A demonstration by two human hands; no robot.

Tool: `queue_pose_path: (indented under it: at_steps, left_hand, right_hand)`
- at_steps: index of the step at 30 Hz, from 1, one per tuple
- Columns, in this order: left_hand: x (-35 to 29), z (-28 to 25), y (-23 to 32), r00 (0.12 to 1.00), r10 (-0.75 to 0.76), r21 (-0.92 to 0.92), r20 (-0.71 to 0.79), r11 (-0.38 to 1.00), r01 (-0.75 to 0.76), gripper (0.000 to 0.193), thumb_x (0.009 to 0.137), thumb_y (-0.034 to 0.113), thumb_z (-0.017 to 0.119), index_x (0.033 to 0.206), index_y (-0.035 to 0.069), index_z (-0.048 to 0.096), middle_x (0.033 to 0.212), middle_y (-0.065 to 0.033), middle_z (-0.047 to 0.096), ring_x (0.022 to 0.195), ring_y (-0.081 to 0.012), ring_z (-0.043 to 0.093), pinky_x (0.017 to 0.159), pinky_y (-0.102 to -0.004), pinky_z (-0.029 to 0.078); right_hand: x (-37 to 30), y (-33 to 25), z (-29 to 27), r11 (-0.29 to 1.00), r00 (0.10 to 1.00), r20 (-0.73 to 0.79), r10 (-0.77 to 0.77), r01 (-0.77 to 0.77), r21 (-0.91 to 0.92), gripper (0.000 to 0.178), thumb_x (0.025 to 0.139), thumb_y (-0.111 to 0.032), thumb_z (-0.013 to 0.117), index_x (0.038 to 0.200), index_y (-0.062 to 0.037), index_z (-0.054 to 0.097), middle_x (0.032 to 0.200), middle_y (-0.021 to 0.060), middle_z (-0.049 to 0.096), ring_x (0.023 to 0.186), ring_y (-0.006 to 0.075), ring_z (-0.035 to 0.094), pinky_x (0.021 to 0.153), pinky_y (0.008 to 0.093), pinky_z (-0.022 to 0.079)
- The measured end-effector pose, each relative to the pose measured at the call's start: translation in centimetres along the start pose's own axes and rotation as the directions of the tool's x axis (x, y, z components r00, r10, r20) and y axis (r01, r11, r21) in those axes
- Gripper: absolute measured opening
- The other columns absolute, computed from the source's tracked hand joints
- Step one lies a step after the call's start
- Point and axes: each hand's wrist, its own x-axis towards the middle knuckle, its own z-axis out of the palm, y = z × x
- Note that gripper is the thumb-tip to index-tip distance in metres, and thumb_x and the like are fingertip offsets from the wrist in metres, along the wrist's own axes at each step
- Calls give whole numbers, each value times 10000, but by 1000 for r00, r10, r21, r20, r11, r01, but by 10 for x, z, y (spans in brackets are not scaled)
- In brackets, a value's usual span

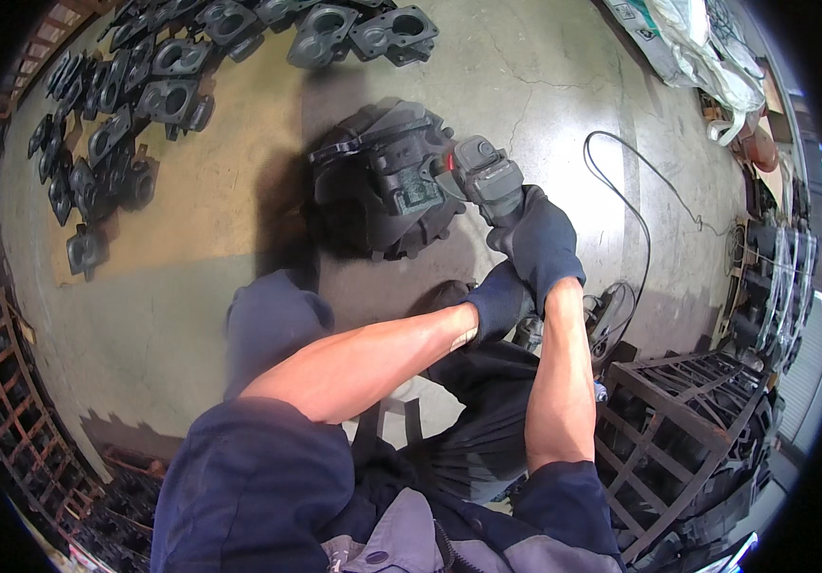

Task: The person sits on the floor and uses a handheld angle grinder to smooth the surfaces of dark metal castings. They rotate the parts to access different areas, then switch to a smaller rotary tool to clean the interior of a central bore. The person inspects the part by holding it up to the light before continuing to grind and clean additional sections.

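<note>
Head view. Casting (378, 186), dark and bulky, sits on the floor (564, 86) ahead of the person, near the left knee (275, 320). Grinder (497, 181) comes at its right side, head overlapping the casting's edge. Contact point hidden; cannot tell whether the disc is turning.

Risks (judged): kickback, if the disc snags in one of the casting's recesses or on a rib; the tool could then jerk back toward the hands. Casting looks unclamped, so side pressure might rock or turn it. Both forearms (559, 392) are bare above the gloves, so sparks or chips could reach skin. Cord (648, 244) loops over the floor to the right; a foot or a tug could catch it and pull the grinder off line.

Hands: right hand (547, 237), in a dark glove, is curled firmly round the grinder's body just behind the head; no gap seen between palm and tool. Left hand (501, 300), also gloved, sits lower, against the right wrist in this view. Its fingers are mostly hidden; it may grasp the tool's rear end, but cannot tell how far it is closed.
</note>
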Motion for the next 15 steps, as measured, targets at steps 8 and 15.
queue_pose_path:
  at_steps: [8, 15]
  left_hand:
    - [-4, 3, -1, 998, 19, -30, -53, 999, -21, 303, 988, 79, 579, 1279, -7, 568, 1288, -100, 614, 1159, -138, 549, 1001, -281, 461]
    - [8, -2, -11, 998, 48, 31, -46, 998, -46, 306, 962, 131, 629, 1233, -8, 600, 1252, -107, 638, 1132, -115, 537, 990, -290, 463]
  right_hand:
    - [-4, -2, -2, 1000, 1000, -3, -21, 21, 16, 575, 644, -275, 829, 1119, -27, 621, 992, 216, 721, 965, 386, 697, 845, 447, 545]
    - [5, -3, -1, 1000, 1000, 4, -1, 1, 14, 561, 652, -270, 809, 1118, -18, 623, 987, 220, 720, 954, 390, 697, 836, 442, 548]
